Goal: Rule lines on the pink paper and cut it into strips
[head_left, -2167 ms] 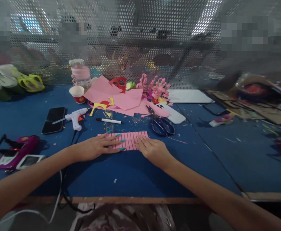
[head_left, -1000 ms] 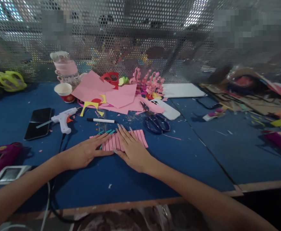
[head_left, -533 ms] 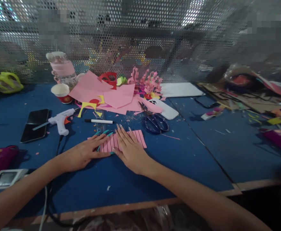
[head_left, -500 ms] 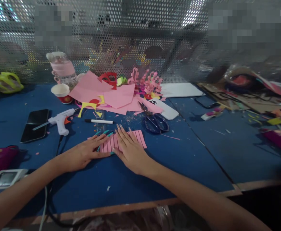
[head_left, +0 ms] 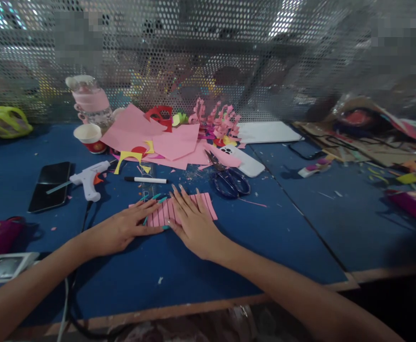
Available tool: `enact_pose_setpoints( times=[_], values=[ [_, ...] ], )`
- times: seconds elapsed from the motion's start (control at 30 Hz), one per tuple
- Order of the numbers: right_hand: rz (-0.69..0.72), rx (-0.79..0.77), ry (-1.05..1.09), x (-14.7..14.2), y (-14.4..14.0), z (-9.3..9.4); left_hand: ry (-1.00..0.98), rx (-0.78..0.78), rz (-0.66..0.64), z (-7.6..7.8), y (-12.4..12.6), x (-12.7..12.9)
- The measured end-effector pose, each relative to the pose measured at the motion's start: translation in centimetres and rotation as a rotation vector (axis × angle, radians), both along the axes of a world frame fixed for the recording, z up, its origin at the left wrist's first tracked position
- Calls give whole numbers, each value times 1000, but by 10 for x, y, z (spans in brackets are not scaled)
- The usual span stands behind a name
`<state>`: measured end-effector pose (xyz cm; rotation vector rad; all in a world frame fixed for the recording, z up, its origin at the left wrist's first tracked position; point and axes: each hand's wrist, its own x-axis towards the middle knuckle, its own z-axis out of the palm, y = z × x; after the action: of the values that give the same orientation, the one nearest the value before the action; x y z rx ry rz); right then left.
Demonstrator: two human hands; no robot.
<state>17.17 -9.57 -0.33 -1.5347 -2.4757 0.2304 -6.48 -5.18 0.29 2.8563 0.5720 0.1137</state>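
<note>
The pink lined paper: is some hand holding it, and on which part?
Neither hand grips it. The left hand lies flat on the left end of the pink lined paper, the right hand on its middle, pressing it to the table.

1. Our left hand point(head_left: 120, 229) has long nails painted teal, their tips showing at the fingertips beside the black marker pen point(head_left: 146, 180).
2. Our right hand point(head_left: 193, 223) has long nails too, pale and glossy, pointed at the ends, just below that pen.
3. We wear no rings, watch or bracelets on either hand or wrist.
4. Both our forearms are bare to the edge of the picture; no sleeve shows on either.
5. Nearer us than the pen, under the table's edge, patterned cloth shows, blurred.
</note>
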Motion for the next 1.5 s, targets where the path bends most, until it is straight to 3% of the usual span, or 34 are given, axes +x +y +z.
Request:
enact_pose_setpoints(
  times=[0.27, 1.0, 1.33, 1.5],
  values=[
    [-210, -1, 7, -1, -2, 1, 35, -49, -31, 14, 1, 4],
    [-183, 7, -6, 3, -1, 0, 48, -122, -6, 17, 0, 4],
    [-167, 18, 22, 3, -4, -3, -16, -288, 149, 17, -2, 3],
    [-166, 42, 29, 3, -4, -5, 4, -260, 137, 15, -3, 3]
  ],
)
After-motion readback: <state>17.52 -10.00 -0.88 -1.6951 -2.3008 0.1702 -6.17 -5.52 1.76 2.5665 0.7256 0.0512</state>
